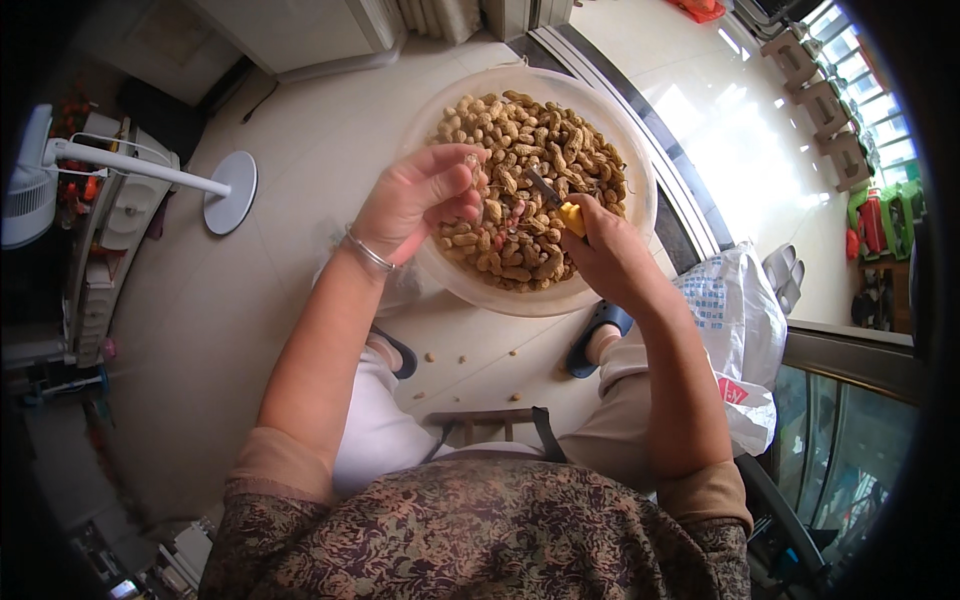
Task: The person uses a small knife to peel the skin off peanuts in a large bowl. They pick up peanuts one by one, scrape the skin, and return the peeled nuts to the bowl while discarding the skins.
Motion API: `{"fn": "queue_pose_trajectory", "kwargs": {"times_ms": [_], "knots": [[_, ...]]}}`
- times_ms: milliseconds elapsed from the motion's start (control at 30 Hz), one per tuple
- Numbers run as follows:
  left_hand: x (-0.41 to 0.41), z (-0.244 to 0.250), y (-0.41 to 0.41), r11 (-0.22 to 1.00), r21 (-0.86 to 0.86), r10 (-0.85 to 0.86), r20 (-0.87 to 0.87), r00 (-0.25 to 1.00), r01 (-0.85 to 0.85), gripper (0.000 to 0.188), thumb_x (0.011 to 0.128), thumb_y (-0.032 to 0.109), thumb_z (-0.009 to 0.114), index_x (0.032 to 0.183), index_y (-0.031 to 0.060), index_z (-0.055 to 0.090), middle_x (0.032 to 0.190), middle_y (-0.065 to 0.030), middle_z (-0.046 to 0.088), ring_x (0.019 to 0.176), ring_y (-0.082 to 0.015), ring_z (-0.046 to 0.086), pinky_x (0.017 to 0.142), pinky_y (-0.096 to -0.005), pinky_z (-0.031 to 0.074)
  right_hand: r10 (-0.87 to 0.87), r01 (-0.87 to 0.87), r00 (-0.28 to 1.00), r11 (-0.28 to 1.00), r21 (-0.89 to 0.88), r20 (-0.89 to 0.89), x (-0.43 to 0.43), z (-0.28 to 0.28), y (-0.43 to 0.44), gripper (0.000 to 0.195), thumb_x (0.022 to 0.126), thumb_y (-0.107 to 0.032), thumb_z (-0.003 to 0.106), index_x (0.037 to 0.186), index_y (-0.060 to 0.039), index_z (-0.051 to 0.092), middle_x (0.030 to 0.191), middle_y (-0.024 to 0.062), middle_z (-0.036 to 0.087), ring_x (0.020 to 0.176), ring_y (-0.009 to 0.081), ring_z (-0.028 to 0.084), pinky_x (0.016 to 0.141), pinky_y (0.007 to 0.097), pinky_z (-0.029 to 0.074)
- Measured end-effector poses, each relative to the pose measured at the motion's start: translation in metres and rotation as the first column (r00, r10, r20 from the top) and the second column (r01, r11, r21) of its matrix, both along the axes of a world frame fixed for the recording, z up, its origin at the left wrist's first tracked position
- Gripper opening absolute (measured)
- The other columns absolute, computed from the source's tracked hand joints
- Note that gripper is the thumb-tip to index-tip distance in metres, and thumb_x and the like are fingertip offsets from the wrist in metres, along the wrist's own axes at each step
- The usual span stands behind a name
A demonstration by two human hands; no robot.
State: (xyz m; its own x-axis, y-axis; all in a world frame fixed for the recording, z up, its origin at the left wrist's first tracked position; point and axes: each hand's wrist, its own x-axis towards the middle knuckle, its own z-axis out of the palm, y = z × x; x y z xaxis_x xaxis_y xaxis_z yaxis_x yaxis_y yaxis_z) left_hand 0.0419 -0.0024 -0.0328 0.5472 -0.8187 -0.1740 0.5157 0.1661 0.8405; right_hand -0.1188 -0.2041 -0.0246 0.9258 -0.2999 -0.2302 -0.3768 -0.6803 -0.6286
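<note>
A wide translucent plastic tub full of unshelled peanuts stands on the floor before me. Over its left side is my left hand, a bangle on the wrist, its fingers curled round something small and pale, perhaps a piece of peanut shell. My right hand grips the yellow handle of a small metal-bladed tool above the peanuts; its exact kind cannot be told. A few pinkish pieces lie among the peanuts between my hands.
Several loose peanuts lie on the tiled floor between my feet. A white woven bag stands right of the tub, and a clear plastic bag sits at its lower left. The sliding-door track runs behind it. A white fan is at left.
</note>
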Motion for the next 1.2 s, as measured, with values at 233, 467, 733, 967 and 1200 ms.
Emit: {"fn": "queue_pose_trajectory", "kwargs": {"times_ms": [233,467,733,967,1200], "knots": [[-0.013,0.004,-0.006,0.998,0.027,0.061,0.075,0.995,-0.063,0.026,0.094,0.013,0.066,0.118,0.0029,0.062,0.101,-0.0066,0.069,0.089,-0.0155,0.069,0.077,-0.0286,0.060,0.099,0.071,0.876,0.941,-0.330,0.472,0.004,-0.001,0.006,0.041,0.083,-0.018,0.075,0.118,-0.0011,0.061,0.108,0.0159,0.068,0.090,0.0275,0.068,0.078,0.0362,0.055],[-0.036,0.003,-0.015,0.995,0.089,0.040,0.055,0.998,-0.044,0.023,0.095,0.013,0.065,0.116,0.0038,0.063,0.098,-0.0035,0.067,0.081,-0.0106,0.066,0.075,-0.0237,0.055,-0.292,0.026,0.919,0.715,0.698,0.265,0.013,0.005,0.035,0.037,0.084,-0.019,0.078,0.110,0.0028,0.064,0.092,0.0098,0.071,0.084,0.0149,0.066,0.074,0.0278,0.053],[-0.041,0.008,-0.017,0.997,0.049,0.063,0.050,0.997,-0.066,0.022,0.094,0.019,0.068,0.112,0.0067,0.066,0.089,0.0013,0.067,0.076,-0.0067,0.062,0.068,-0.0212,0.051,-0.298,0.007,0.896,0.750,0.661,0.329,0.015,-0.006,0.039,0.028,0.085,-0.019,0.077,0.099,0.0017,0.066,0.086,0.0073,0.070,0.076,0.0108,0.064,0.069,0.0264,0.051],[-0.040,0.003,-0.015,0.997,-0.054,0.048,-0.031,0.998,-0.049,0.019,0.093,0.020,0.069,0.108,0.0080,0.067,0.088,0.0006,0.068,0.073,-0.0064,0.061,0.064,-0.0197,0.050,-0.365,-0.055,0.904,0.413,0.909,0.221,0.016,-0.004,0.042,0.024,0.088,-0.020,0.075,0.098,0.0007,0.066,0.088,0.0077,0.069,0.078,0.0124,0.066,0.070,0.0264,0.053],[-0.041,0.001,-0.014,0.990,-0.128,0.060,-0.019,0.998,-0.061,0.014,0.094,0.012,0.066,0.105,0.0034,0.066,0.089,-0.0044,0.068,0.071,-0.0098,0.063,0.061,-0.0204,0.051,-0.340,-0.105,0.932,0.078,0.991,0.126,0.014,-0.008,0.040,0.023,0.095,-0.021,0.066,0.104,0.0004,0.064,0.091,0.0096,0.069,0.079,0.0178,0.068,0.073,0.0286,0.055]]}}
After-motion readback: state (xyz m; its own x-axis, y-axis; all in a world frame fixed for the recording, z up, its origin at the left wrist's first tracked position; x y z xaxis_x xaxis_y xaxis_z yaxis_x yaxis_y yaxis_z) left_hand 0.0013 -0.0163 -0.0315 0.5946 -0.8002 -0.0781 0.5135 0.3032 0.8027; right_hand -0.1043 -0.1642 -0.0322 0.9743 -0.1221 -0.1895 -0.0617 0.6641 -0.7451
